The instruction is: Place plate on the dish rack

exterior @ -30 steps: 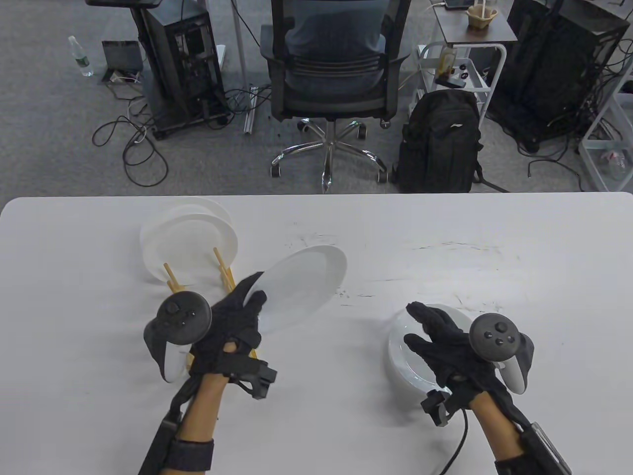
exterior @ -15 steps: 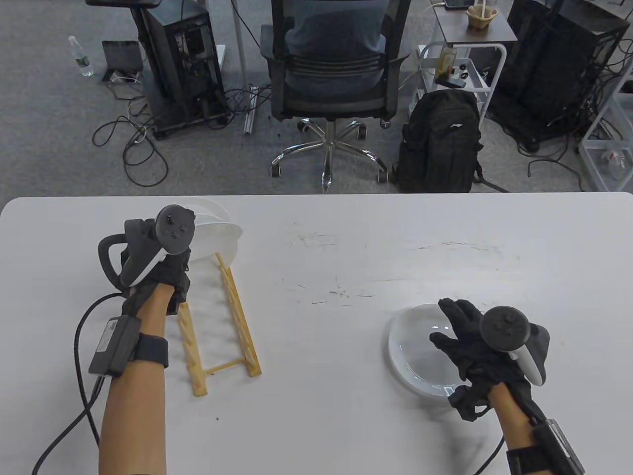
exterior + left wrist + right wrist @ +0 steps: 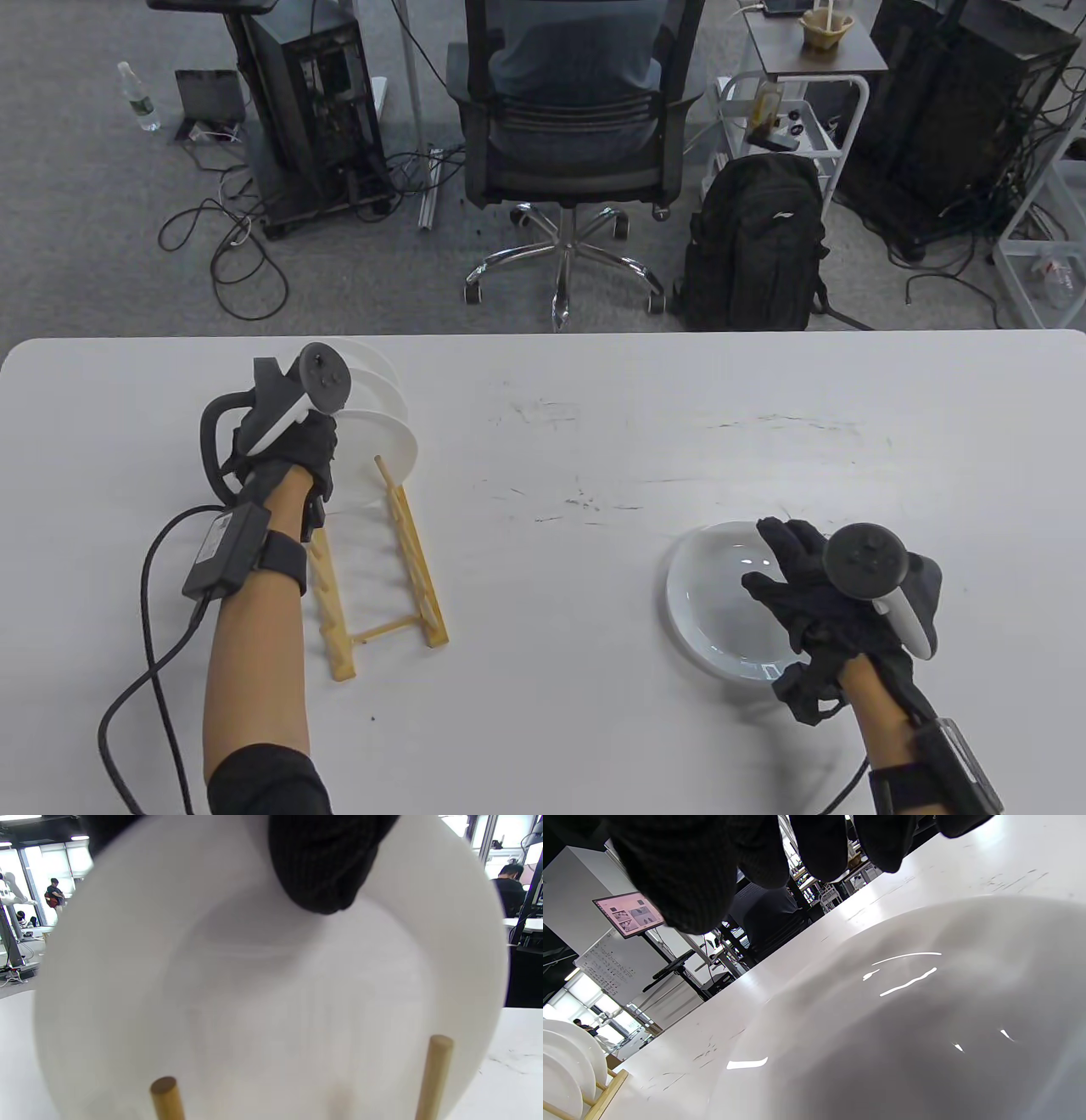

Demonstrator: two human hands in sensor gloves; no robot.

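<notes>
My left hand (image 3: pixel 318 446) grips the top rim of a white plate (image 3: pixel 386 450) that stands upright between pegs at the far end of the wooden dish rack (image 3: pixel 416 577). In the left wrist view this plate (image 3: pixel 271 997) fills the frame, with one gloved fingertip (image 3: pixel 322 878) on its face and two pegs (image 3: pixel 435 1073) in front of it. Two more white plates (image 3: pixel 373 373) stand behind it. My right hand (image 3: pixel 785 564) is open, fingers spread just over another white plate (image 3: pixel 708 594) lying flat on the table; whether they touch it I cannot tell.
The white table (image 3: pixel 594 441) reaches its far edge just behind the rack. An office chair (image 3: pixel 564 127) and a black backpack (image 3: pixel 755 246) stand on the floor beyond. The rack's near slots (image 3: pixel 373 628) hold nothing. The rack with its plates shows at the right wrist view's lower left (image 3: pixel 572 1073).
My left hand carried the plate from the table's middle to the far end of the rack and stood it between the pegs. My right hand shifted slightly right over the flat plate.
</notes>
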